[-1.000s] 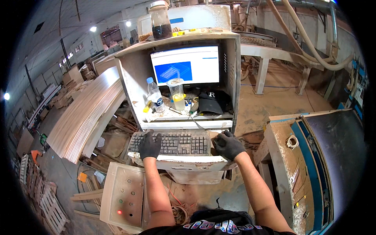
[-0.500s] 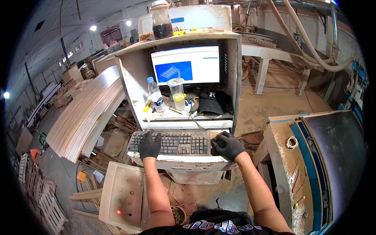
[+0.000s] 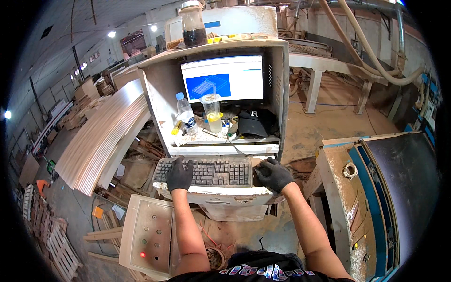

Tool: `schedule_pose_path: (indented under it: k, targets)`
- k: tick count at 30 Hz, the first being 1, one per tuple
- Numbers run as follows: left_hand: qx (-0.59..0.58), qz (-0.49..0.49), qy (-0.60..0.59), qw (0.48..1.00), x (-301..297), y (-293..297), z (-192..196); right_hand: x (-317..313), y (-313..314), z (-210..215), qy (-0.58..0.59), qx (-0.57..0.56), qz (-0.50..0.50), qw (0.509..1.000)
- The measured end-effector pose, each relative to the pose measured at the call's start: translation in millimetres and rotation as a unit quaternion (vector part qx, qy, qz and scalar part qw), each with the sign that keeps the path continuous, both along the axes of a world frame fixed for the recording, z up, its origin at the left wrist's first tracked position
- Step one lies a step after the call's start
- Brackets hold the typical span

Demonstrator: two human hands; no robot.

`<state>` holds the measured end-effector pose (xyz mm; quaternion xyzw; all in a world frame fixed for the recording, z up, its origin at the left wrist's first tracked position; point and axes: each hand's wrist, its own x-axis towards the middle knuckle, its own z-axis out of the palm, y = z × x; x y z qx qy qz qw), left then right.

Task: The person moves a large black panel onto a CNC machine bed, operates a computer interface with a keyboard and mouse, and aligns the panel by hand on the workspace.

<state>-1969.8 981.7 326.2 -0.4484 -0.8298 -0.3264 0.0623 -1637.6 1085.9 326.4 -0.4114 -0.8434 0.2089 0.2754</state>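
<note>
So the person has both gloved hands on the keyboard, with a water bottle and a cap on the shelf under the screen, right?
Not quite. The head view shows only the left hand on the keyboard; the right hand rests beside it, off its right end. The water bottle and cap do sit on the shelf under the screen.

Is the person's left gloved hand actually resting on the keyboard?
Touching. The head view shows the left hand in its black glove lying flat on the left keys of the keyboard, with no gap.
</note>
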Motion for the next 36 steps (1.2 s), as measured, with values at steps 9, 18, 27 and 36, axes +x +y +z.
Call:
schedule_pose_path:
  k: [9, 18, 27, 36]
  targets:
    - [0.022, -0.002, 0.000, 1.000, -3, 0, -4, 0, 0, -3, 0.003, 0.012, -0.004, 1.000]
    - [0.035, -0.008, 0.028, 0.999, -5, 1, -5, 0, -6, 5, 0.003, 0.022, -0.001, 1.000]
    - [0.027, 0.000, 0.036, 0.999, -4, 1, -6, 1, -1, 0, -0.003, 0.005, -0.007, 1.000]
    - [0.026, 0.000, 0.028, 0.999, -10, 3, -13, 1, 0, -1, -0.006, 0.004, -0.007, 1.000]
